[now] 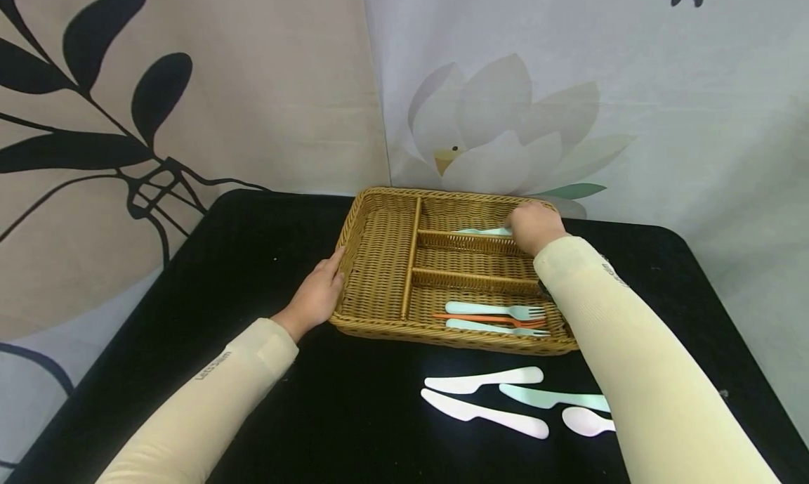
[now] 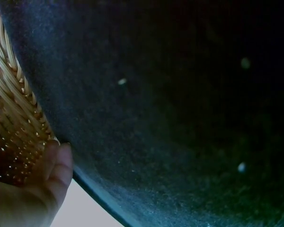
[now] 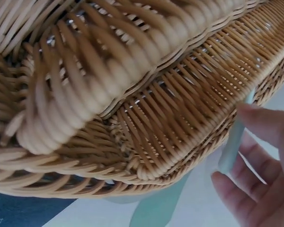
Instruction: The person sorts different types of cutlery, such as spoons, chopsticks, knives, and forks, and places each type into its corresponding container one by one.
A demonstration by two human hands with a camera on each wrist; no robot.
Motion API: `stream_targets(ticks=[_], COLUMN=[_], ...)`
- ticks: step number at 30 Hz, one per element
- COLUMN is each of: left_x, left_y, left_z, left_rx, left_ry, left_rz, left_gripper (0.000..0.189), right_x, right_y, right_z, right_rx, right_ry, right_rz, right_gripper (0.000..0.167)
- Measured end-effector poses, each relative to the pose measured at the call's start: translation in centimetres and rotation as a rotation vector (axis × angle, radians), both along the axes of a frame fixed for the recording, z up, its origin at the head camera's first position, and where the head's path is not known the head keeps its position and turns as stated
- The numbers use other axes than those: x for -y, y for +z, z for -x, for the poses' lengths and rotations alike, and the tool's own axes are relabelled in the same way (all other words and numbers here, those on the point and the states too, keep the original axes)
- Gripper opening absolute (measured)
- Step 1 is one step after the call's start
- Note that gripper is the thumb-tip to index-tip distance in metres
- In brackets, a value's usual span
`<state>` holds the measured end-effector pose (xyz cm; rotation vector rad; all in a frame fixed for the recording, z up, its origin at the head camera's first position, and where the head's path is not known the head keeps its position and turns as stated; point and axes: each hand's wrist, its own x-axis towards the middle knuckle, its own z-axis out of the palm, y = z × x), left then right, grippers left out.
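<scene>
A brown wicker cutlery basket (image 1: 379, 259) with divided compartments stands on the black table. My left hand (image 1: 319, 291) rests against its left side, straight fingers (image 2: 61, 165) along the outer wall in the left wrist view. Over the far right compartment, my right hand (image 1: 536, 225) pinches a mint-green knife (image 3: 234, 142) by its handle between thumb and fingers. The knife's blade (image 1: 477, 231) points left, close over the back divider and partly hidden by it. In the front right compartment lie two mint forks (image 1: 480, 308) and orange forks (image 1: 480, 319) between them.
In front of the basket lie two white knives (image 1: 483, 411), a mint knife (image 1: 550, 397) and a pale pink spoon (image 1: 586, 421); my right sleeve (image 1: 651, 371) covers the ends of the last two. A printed cloth (image 1: 284, 83) hangs behind the table (image 1: 303, 414).
</scene>
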<state>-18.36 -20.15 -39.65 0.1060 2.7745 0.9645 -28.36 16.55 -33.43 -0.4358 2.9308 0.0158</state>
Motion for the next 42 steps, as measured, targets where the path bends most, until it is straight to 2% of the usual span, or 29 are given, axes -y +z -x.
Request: stream_targets(ticks=[4,9,17,23,28,35,42], left_x=[-0.1,-0.1,-0.1,0.0,0.1,0.2,0.3], left_y=[0.1,0.1,0.0,-0.1,0.0,0.0,-0.3], left_z=[-0.1,-0.1,0.1,0.3,0.2,0.2,0.3], left_rx=[0.006,0.019,0.032,0.019,0.020,-0.003,0.006], left_ry=[0.000,0.010,-0.004,0.000,0.001,-0.022,-0.022], left_rz=[0.004,0.008,0.008,0.000,-0.007,-0.002,-0.015], left_gripper=[0.056,0.056,0.056,0.056,0.056,0.055,0.056], right_x=[-0.3,-0.7,-1.8,-3.0,-4.2,-6.2,-8.3], right_y=[-0.3,-0.4,0.7,2.3,3.4,3.8,3.4], right_z=[-0.4,-1.0,-2.8,-5.0,-7.3,-10.2,-12.7], right_rx=[0.000,-0.043,-0.125,-0.199,-0.234,-0.332,-0.382], right_ry=[-0.021,-0.043,-0.058,-0.021,-0.025,-0.015,-0.047], right_rz=[0.035,0.086,0.242,0.355,0.424,0.502,0.539], right_gripper=[0.035,0.033,0.036,0.037,0.038,0.035,0.034])
